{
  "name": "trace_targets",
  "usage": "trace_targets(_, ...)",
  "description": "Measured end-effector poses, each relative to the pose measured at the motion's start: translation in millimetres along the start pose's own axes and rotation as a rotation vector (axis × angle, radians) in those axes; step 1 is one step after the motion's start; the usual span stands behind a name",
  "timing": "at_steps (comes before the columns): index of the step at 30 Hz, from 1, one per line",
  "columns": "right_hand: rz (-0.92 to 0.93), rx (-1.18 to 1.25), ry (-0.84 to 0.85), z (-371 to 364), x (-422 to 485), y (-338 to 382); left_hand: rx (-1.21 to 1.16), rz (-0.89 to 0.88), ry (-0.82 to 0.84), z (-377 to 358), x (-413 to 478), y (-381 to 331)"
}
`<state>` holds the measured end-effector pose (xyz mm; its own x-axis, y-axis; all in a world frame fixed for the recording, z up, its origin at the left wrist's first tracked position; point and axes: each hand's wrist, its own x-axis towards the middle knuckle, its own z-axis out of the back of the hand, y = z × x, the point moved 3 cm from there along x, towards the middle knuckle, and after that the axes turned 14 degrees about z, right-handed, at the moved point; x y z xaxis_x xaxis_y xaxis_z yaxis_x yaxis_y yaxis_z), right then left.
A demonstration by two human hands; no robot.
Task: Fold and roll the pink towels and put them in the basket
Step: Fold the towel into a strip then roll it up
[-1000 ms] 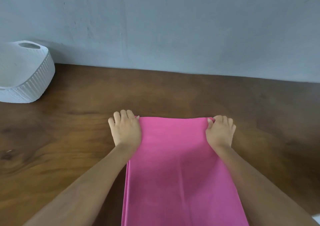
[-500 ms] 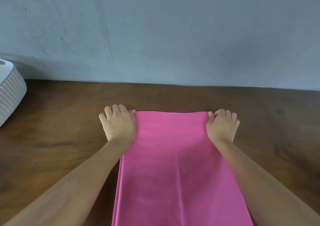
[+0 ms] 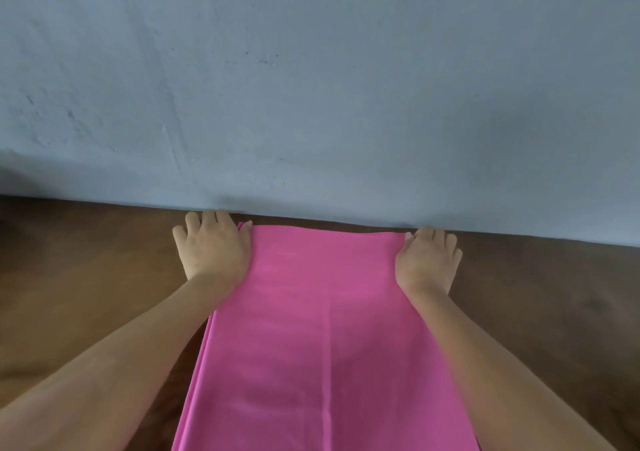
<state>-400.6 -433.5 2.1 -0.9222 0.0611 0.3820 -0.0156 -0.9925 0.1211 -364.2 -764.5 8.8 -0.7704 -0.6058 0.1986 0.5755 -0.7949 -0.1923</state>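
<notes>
The pink towel (image 3: 325,329) lies flat on the surface (image 3: 86,277) — the left hand (image 3: 213,246) pinches its far left corner, the right hand (image 3: 427,260) its far right corner.

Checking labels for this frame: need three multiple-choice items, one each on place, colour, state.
1. Where do the left hand and right hand hold the towel? A. far corners B. near edge C. middle
2. Towel colour? A. blue B. pink C. white
3. Towel state? A. rolled up B. flat on the table, layered C. crumpled heap
Answers: 1 A, both hands sit at the far corners near the wall; 2 B, the cloth is plainly pink; 3 B, it lies smooth, stacked edges showing along its left side.
</notes>
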Motion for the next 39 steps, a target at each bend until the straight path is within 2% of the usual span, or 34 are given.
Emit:
trace_targets(6,-0.008,0.018,-0.027,-8.7,20.3,1.8,-0.05,-0.019,-0.059,-2.5,12.4,-12.7)
trace_targets(13,-0.033,0.022,0.005,-9.0,26.4,3.7,-0.013,-0.218,-0.183,4.2,11.8,-21.4)
trace_targets(16,-0.049,0.03,0.053,-6.0,27.3,4.0,-0.004,-0.228,-0.18,14.0,1.8,-24.0)
trace_targets(20,-0.047,0.048,0.138,-0.3,25.8,5.8,-0.081,-0.273,-0.066,29.3,-44.3,-27.6)
trace_targets(23,0.009,0.077,0.209,10.2,18.1,7.1,-0.091,-0.405,0.039,43.4,-99.0,-27.7)
trace_targets(27,0.159,0.141,0.398,25.2,-10.9,13.0,-0.064,-0.565,0.113,61.7,-176.4,-15.8)
trace_targets(33,0.349,0.19,0.494,52.1,-73.3,5.8,-0.053,-0.557,0.335,55.2,-229.7,14.1)
trace_targets(36,0.408,0.163,0.559,58.2,-104.1,1.0,-0.052,-0.551,0.354,47.1,-233.8,24.0)
trace_targets(39,0.437,0.157,0.549,64.5,-135.6,-7.3,-0.063,-0.525,0.343,49.2,-235.7,24.4)
